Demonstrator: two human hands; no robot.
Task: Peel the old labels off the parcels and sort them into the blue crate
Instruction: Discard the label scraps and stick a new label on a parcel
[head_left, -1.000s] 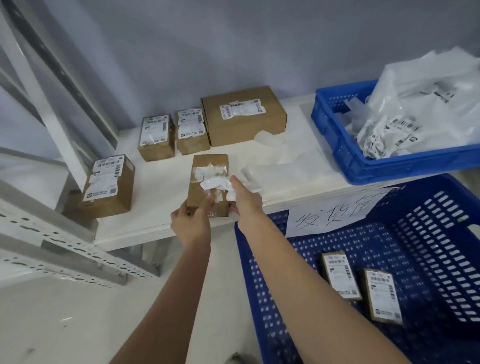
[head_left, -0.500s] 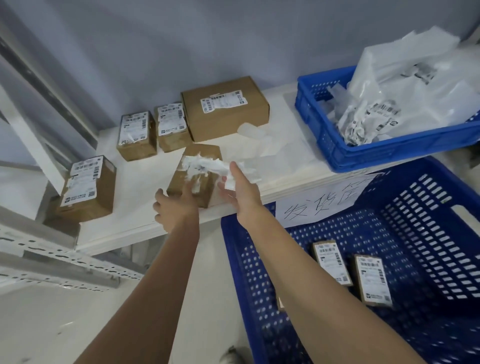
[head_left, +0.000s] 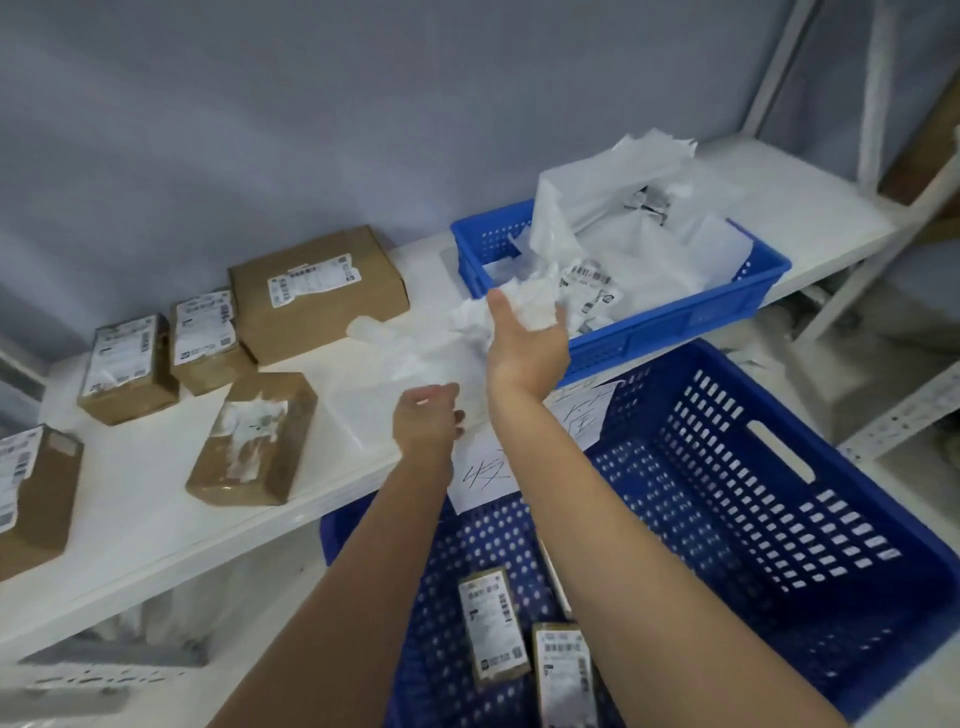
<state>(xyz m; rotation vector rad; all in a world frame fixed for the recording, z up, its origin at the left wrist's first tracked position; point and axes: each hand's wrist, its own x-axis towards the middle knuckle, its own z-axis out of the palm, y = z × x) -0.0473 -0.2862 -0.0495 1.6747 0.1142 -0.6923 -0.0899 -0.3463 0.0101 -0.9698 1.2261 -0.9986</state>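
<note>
A brown parcel with torn white label scraps on top lies on the white shelf, with no hand on it. My right hand holds a crumpled white peeled label at the front left corner of the small blue tray, which is heaped with discarded labels and backing paper. My left hand hovers at the shelf's front edge, fingers loosely curled, holding nothing. Below the shelf stands the big blue crate, with two labelled parcels on its floor.
More labelled parcels stand on the shelf: a large box, two small ones and one at the far left. Clear plastic film lies mid-shelf. A handwritten paper sign hangs from the shelf edge. Metal rack posts rise at right.
The label came off the parcel. My right hand carried it, crumpled, right toward the small tray. My left hand let go of the parcel and moved right. The view swung rightward.
</note>
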